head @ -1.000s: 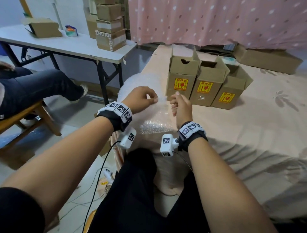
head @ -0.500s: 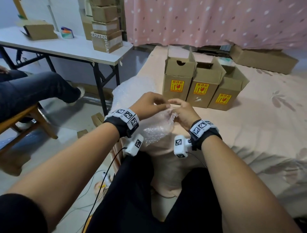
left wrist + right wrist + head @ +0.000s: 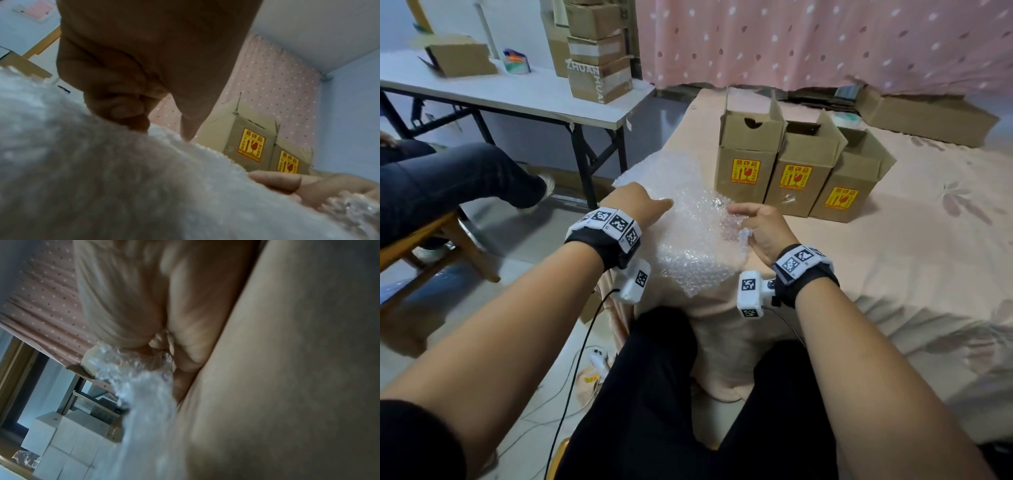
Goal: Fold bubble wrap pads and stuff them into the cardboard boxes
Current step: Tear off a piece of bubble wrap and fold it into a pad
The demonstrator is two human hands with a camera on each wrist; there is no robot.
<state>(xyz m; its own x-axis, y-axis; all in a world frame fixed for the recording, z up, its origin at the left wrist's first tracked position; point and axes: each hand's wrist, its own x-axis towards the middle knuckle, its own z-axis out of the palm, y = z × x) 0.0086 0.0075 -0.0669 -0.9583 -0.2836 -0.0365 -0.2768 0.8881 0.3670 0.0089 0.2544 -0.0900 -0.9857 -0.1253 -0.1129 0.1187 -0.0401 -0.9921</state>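
Note:
A clear bubble wrap pad [image 3: 688,240] lies on the near corner of the pink bed, just past my knees. My left hand [image 3: 657,209] sits on its left side, fingers curled and thumb pointing down, pinching the wrap [image 3: 144,186]. On the pad's right edge my right hand [image 3: 743,222] grips a bunched fold, and the wrap [image 3: 144,394] trails out of that fist [image 3: 160,350]. Three open cardboard boxes with yellow fragile stickers stand in a row just beyond the pad: left [image 3: 748,154], middle [image 3: 801,171], right [image 3: 849,185]. What is inside them is hidden.
The pink bed sheet [image 3: 893,274] stretches away to the right. A long cardboard box [image 3: 928,116] and a tape roll [image 3: 846,118] lie at the back. On the left are a white folding table [image 3: 517,92] with stacked boxes [image 3: 599,68] and a seated person's leg [image 3: 448,185].
My hands were pinching the wrap close together; they have moved apart, the left to the left and the right to the right, and the pad now lies spread between them.

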